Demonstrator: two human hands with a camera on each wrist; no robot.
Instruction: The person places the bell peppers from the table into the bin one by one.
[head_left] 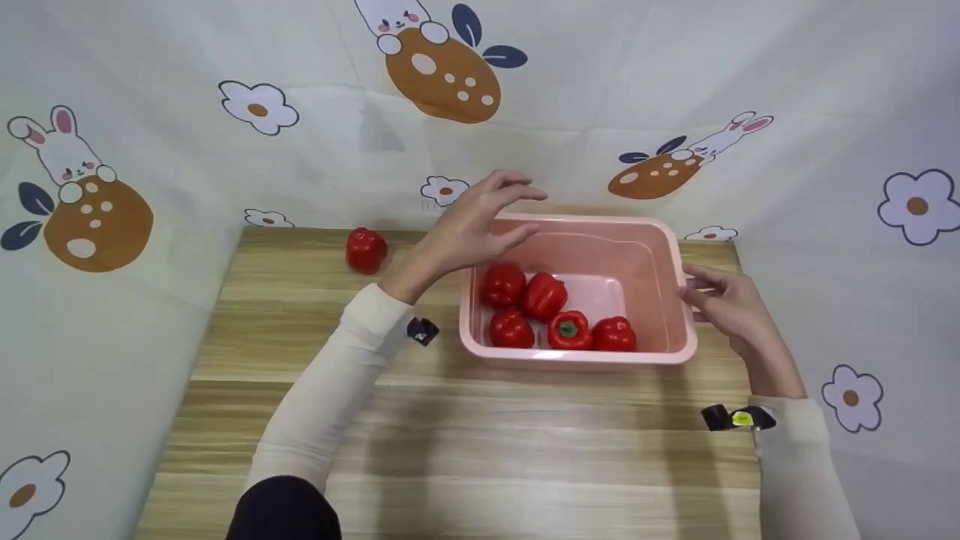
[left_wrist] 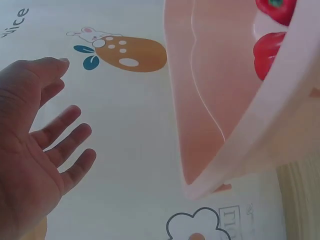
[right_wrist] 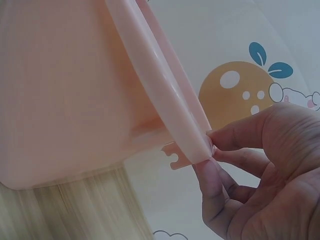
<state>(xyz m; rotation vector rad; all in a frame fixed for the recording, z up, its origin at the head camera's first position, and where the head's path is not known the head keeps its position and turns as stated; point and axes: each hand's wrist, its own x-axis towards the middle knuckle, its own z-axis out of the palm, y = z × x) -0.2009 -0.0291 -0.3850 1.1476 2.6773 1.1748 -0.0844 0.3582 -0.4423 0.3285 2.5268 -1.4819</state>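
Observation:
A pink plastic basin (head_left: 585, 358) stands on the wooden table, with several red bell peppers (head_left: 545, 296) gathered at its left and front inside. My right hand (head_left: 724, 304) pinches the basin's right rim; the right wrist view shows the thumb and fingers on the rim (right_wrist: 165, 95). Over the basin's back left corner hovers my left hand (head_left: 480, 221), fingers spread and loosely bent, holding nothing. In the left wrist view that hand (left_wrist: 32, 145) is apart from the basin wall. Another red bell pepper (head_left: 366, 250) lies on the table, left of the basin.
The wooden table (head_left: 480, 450) stretches in front of the basin. A pale cloth (head_left: 577, 82) printed with rabbits, orange fruit shapes and flowers hangs behind and along both sides. A dark wrist camera (head_left: 422, 331) is on the left sleeve, another (head_left: 718, 418) on the right.

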